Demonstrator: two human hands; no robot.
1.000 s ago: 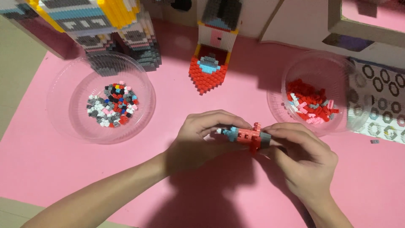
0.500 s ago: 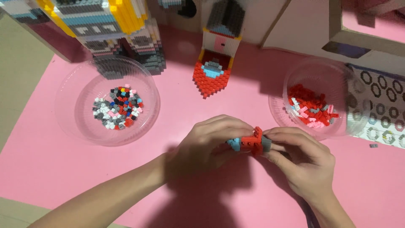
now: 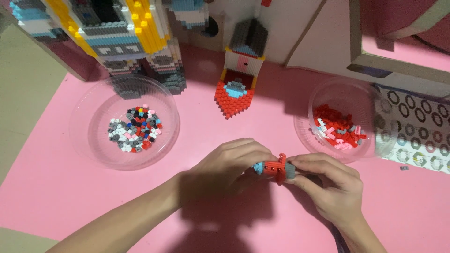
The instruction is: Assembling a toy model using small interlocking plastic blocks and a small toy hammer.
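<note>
A small brick model (image 3: 275, 169) in red, blue and grey is held between both hands just above the pink table (image 3: 56, 187). My left hand (image 3: 225, 166) grips its left, blue end with curled fingers. My right hand (image 3: 328, 182) pinches its right, grey end. Part of the model is hidden under my fingers.
A clear bowl (image 3: 84, 140) of mixed small bricks sits at the left, and another clear bowl (image 3: 375, 122) of red and pink bricks at the right. A red pointed brick build (image 3: 234, 93) and a tall brick building (image 3: 122, 42) stand at the back. A patterned sheet (image 3: 422, 136) lies far right.
Both hands have turned the small model slightly while holding it in about the same place. The camera view has shifted a little downward.
</note>
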